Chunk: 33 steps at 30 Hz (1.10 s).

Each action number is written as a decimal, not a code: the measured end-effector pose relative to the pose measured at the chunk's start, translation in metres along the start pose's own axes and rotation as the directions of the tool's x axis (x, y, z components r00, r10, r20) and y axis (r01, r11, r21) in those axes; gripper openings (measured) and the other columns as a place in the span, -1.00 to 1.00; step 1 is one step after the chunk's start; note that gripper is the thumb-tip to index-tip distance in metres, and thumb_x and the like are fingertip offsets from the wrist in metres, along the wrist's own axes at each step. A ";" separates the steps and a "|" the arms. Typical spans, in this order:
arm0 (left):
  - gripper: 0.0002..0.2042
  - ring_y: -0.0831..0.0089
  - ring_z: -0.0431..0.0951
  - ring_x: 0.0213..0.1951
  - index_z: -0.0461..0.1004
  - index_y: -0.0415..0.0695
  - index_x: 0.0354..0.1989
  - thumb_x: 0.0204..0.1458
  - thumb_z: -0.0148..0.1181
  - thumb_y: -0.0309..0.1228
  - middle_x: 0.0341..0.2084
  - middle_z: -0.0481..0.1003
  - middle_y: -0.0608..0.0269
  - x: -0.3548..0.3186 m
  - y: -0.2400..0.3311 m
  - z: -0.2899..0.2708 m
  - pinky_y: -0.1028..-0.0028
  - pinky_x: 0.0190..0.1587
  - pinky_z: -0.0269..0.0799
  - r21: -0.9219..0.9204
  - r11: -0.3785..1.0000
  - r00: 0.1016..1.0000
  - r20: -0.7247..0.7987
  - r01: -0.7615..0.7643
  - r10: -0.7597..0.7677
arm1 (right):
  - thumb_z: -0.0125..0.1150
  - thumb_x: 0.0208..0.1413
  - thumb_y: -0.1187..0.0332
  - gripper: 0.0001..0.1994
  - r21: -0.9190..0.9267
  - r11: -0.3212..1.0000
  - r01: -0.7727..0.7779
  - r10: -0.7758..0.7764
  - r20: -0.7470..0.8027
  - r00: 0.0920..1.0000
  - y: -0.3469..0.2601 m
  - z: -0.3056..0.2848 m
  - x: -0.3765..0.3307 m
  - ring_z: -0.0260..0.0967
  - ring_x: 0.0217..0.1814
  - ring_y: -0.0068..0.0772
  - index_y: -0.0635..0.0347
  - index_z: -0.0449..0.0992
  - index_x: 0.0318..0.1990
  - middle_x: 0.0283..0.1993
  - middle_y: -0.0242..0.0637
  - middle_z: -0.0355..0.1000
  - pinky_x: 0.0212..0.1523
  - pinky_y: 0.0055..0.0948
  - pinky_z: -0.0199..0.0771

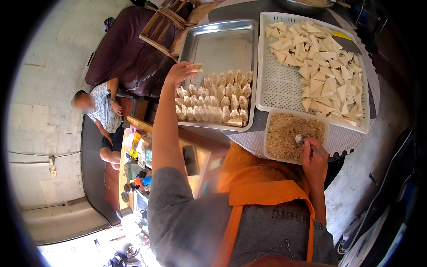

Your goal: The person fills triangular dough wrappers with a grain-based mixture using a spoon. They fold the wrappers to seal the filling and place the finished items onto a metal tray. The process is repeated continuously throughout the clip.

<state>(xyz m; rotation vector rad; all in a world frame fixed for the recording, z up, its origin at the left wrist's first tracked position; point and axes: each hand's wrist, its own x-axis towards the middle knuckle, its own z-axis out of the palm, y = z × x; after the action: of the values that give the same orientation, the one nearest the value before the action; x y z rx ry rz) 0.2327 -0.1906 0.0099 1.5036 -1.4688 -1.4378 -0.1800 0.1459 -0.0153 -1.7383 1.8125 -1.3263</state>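
Observation:
My left hand [180, 73] pinches a small pale filled tofu piece [196, 67] over the left side of a shiny metal tray [218, 42]. Below it, several rows of similar filled pieces [213, 100] stand packed together in the tray's near part. My right hand [315, 156] is closed round a spoon [299, 139], its bowl resting at the surface of a brown crumbly filling [284, 129]. A white rectangular tub [266, 149] holds that filling. Beyond the tub, pale tofu triangles [327, 66] lie heaped in a white perforated tray [278, 91].
A yellow-handled blade [347, 40] lies at the perforated tray's far right. A metal bowl [302, 5] stands at the table's far edge. A person [104, 107] sits at left, near a maroon sofa [120, 53] and a wooden chair [162, 26]. My orange apron [267, 191] touches the table front.

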 end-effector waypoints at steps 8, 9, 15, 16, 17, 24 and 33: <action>-0.65 0.25 0.50 0.01 0.34 -0.28 -0.03 -0.04 0.11 -0.74 -0.11 0.42 0.13 -0.094 0.043 0.153 0.37 -0.01 0.53 -0.572 0.819 0.942 0.251 -0.040 0.221 | 0.05 0.22 0.46 -0.85 0.133 0.983 -0.123 0.127 -0.019 0.992 -0.008 -0.007 0.004 0.34 -0.58 -0.55 0.35 0.49 -0.32 -0.54 -0.27 0.44 -0.54 -0.57 0.31; -0.62 0.25 0.49 0.01 0.35 -0.27 -0.03 -0.08 0.11 -0.76 -0.10 0.40 0.16 -0.109 0.047 0.179 0.36 -0.01 0.53 -0.583 0.812 0.934 0.278 -0.020 0.223 | 0.04 0.23 0.45 -0.85 0.177 0.967 -0.184 0.188 -0.007 0.982 -0.008 -0.009 0.003 0.33 -0.58 -0.59 0.34 0.49 -0.31 -0.53 -0.29 0.43 -0.55 -0.60 0.29; -0.60 0.43 0.44 -0.08 0.29 -0.18 -0.01 -0.07 0.08 -0.73 -0.12 0.32 0.26 -0.150 0.038 0.259 0.36 -0.10 0.55 -0.454 0.879 0.846 0.518 0.143 0.130 | 0.08 0.18 0.48 -0.89 0.401 0.863 -0.306 0.356 -0.054 0.933 -0.007 -0.020 -0.004 0.34 -0.59 -0.63 0.33 0.51 -0.30 -0.55 -0.33 0.44 -0.57 -0.60 0.32; -0.60 0.44 0.44 -0.09 0.29 -0.17 -0.01 -0.06 0.09 -0.72 -0.13 0.32 0.26 -0.153 0.036 0.267 0.36 -0.11 0.55 -0.450 0.877 0.841 0.529 0.170 0.108 | 0.08 0.19 0.48 -0.89 0.398 0.868 -0.296 0.350 -0.070 0.934 -0.006 -0.022 -0.004 0.34 -0.58 -0.65 0.32 0.51 -0.31 -0.54 -0.34 0.44 -0.57 -0.61 0.32; -0.66 0.46 0.44 -0.11 0.30 -0.15 -0.02 0.02 0.10 -0.65 -0.18 0.35 0.27 -0.156 0.035 0.274 0.36 -0.11 0.55 -0.447 0.884 0.823 0.549 0.138 0.149 | 0.09 0.17 0.47 -0.89 0.282 0.920 -0.271 0.309 -0.100 0.946 -0.003 -0.023 -0.004 0.39 -0.60 -0.49 0.32 0.51 -0.29 -0.54 -0.24 0.46 -0.56 -0.54 0.34; -0.82 0.51 0.46 -0.30 0.36 -0.18 -0.11 0.26 -0.08 -0.35 -0.36 0.40 0.28 -0.164 0.034 0.282 0.52 -0.39 0.42 -0.422 0.890 0.875 0.480 0.173 0.057 | 0.04 0.24 0.33 -0.77 -0.127 0.986 -0.103 0.127 0.195 0.973 0.008 0.009 0.027 0.38 -0.54 -0.53 0.34 0.48 -0.33 -0.57 -0.27 0.42 -0.51 -0.47 0.37; -0.72 0.53 0.42 -0.40 0.40 -0.22 -0.13 0.29 -0.16 -0.27 -0.40 0.43 0.26 -0.163 0.006 0.287 0.54 -0.43 0.36 -0.587 0.798 0.905 0.401 0.134 0.143 | -0.02 0.28 0.29 -0.77 0.652 0.521 -0.551 0.443 0.346 0.827 0.000 -0.024 0.027 0.31 -0.56 -0.66 0.26 0.50 -0.26 -0.50 -0.38 0.43 -0.55 -0.67 0.33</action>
<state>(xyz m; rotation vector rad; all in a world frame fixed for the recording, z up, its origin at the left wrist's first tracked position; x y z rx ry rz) -0.0053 0.0366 -0.0083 0.8078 -1.0529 -2.0804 -0.2042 0.1314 0.0070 -0.7528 1.2511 -1.3461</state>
